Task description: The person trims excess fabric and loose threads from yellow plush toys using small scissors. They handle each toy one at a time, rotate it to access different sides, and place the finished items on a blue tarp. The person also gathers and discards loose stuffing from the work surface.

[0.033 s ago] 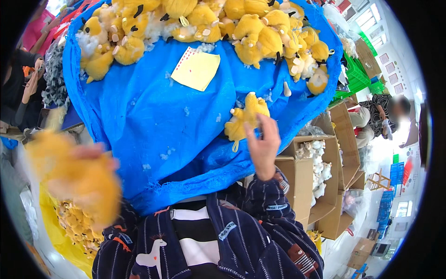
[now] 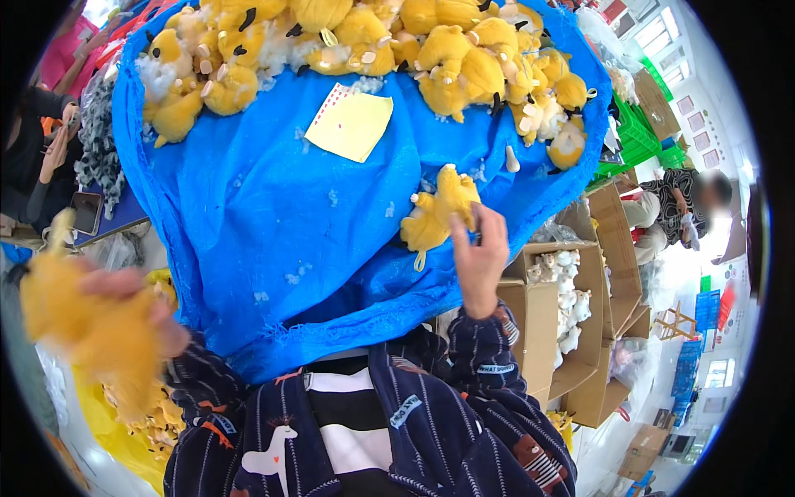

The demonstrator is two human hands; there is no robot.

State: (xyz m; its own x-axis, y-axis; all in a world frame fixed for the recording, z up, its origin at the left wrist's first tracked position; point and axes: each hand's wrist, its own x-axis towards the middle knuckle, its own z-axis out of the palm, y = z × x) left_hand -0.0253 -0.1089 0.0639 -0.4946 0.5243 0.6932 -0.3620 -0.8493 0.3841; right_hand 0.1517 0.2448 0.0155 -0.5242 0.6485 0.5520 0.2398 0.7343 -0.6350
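My left hand [image 2: 132,302], smeared by motion, is closed on yellow plush toys [image 2: 70,311] at the left, past the edge of the blue sheet. Their shapes blur together, so I cannot tell how many it holds. On the blue sheet [image 2: 290,207] lies a small yellow plush toy [image 2: 435,217] with a loop at its lower end. My right hand [image 2: 482,258] pinches that toy's right side between thumb and fingers. Beyond it are a pale yellow paper [image 2: 349,124] and a heap of yellow plush toys [image 2: 464,70] with white stuffing tufts.
A yellow bag [image 2: 108,431] of small yellow plush pieces sits low on the left. Cardboard boxes [image 2: 530,340] with white plush toys [image 2: 571,302] stand on the right, near green crates [image 2: 633,137]. One person [image 2: 675,199] is at the far right; another's hands [image 2: 58,145] show at left.
My left hand and its plush toys have swung further left, uncovering a dark phone-like object on the table there. My right hand has shifted slightly right and its fingers have closed on the toy's side.
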